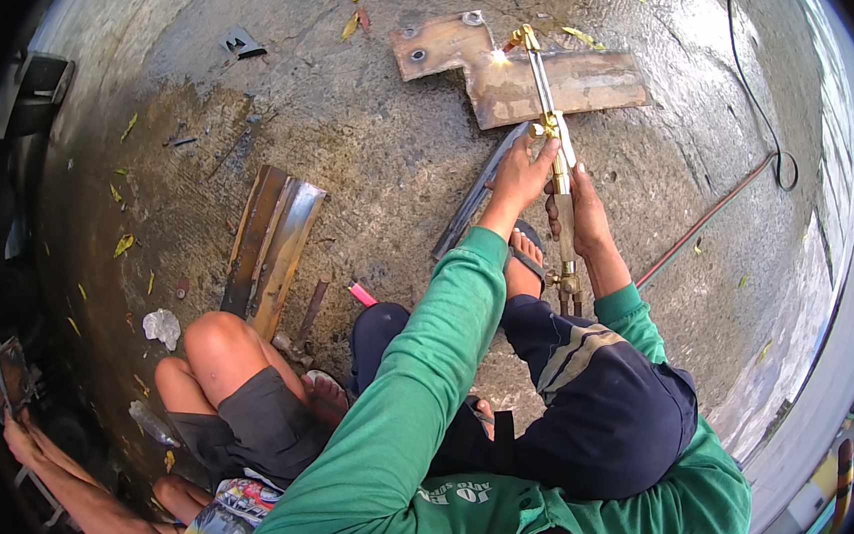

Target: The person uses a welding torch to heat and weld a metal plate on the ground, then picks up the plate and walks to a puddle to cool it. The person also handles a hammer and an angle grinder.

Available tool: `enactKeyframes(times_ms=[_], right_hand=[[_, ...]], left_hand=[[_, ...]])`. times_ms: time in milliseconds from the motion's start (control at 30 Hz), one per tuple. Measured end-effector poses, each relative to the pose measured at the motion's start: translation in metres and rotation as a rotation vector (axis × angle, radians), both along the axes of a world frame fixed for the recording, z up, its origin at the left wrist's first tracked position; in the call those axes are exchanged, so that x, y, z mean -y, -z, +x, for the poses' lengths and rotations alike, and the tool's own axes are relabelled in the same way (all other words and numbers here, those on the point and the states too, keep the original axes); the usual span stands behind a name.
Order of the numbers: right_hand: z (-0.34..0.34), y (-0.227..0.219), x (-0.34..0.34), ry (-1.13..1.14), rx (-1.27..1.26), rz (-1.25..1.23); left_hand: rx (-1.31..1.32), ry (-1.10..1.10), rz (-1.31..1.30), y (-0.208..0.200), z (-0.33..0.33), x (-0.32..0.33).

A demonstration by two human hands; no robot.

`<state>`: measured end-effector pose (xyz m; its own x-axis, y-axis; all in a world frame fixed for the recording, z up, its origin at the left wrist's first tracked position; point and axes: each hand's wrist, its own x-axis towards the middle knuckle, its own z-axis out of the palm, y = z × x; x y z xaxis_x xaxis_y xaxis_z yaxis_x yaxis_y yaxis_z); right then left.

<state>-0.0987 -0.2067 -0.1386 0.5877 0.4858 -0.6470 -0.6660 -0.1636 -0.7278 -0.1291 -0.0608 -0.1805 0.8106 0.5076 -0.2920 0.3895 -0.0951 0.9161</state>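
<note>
A long brass cutting torch is held in both my hands, pointing away from me. My left hand grips its front near the valve, thumb along the body. Further back, my right hand wraps round the handle. At the far end, the angled torch head sits over a rusty stepped steel plate lying on the ground. A bright glowing spot shows at the plate's inner corner, beside the head. A dark metal strip lies near my left wrist. My sandalled foot is just left of the torch handle.
Another person sits close on my left, hands on a metal piece at the far left. Rusty channel pieces and a pink object lie ahead of them. A red-and-green hose and black cable run along the right.
</note>
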Motion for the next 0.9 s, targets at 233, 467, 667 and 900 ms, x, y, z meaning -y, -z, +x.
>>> enactKeyframes(times_ms=[233, 467, 667, 900], right_hand=[[0.002, 0.000, 0.000, -0.002, -0.014, 0.027], [0.001, -0.007, 0.000, -0.024, -0.007, 0.031], [-0.006, -0.021, 0.008, -0.085, 0.119, 0.005], [-0.033, -0.038, -0.009, -0.419, 0.714, -0.247]], left_hand=[[-0.034, -0.017, 0.084, 0.015, 0.005, 0.003], [-0.055, 0.007, 0.060, 0.015, 0.006, 0.001], [0.101, 0.047, -0.168, -0.016, -0.016, -0.006], [0.270, -0.045, -0.410, -0.018, -0.062, -0.016]])
